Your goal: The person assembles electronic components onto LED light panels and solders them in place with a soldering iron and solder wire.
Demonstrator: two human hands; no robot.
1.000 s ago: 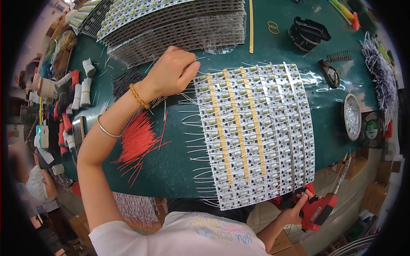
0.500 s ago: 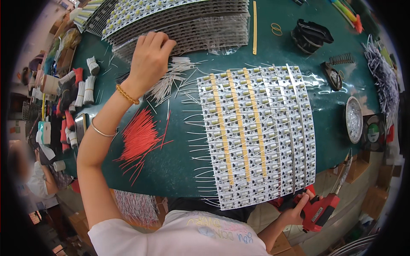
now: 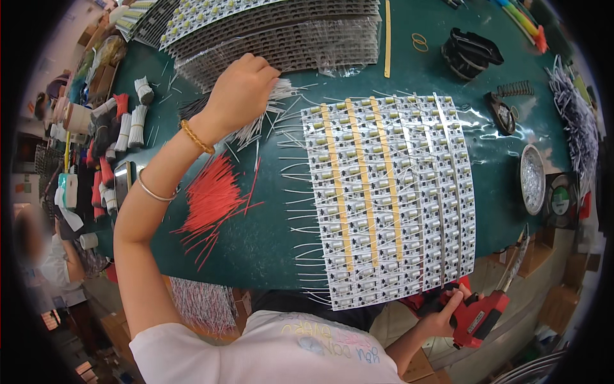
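My left hand (image 3: 240,93), its fingers curled together, is over a pile of loose white wires (image 3: 281,96), with black wires (image 3: 195,107) beside it. What its fingertips hold, if anything, is hidden. A bundle of loose red wires (image 3: 211,195) lies below that wrist. Down at the table's near right edge, my right hand (image 3: 448,313) is closed round the handle of a red-and-black soldering gun (image 3: 480,320). Between the hands lies a panel of white LED circuit boards (image 3: 390,192), with yellow strips across it and white wires sticking out along its left edge.
Stacked LED boards (image 3: 275,48) in clear plastic stand at the back. Rightward are a black holder (image 3: 470,54), a spring stand (image 3: 502,112), a metal bowl (image 3: 532,179) and a solder reel (image 3: 561,200). Tied wire bundles (image 3: 131,125) lie left. Another person (image 3: 61,256) is at far left.
My left hand has moved right and slightly down, from the front of the board stack to over the white wires. My right hand still holds the soldering gun. The view has shifted slightly.
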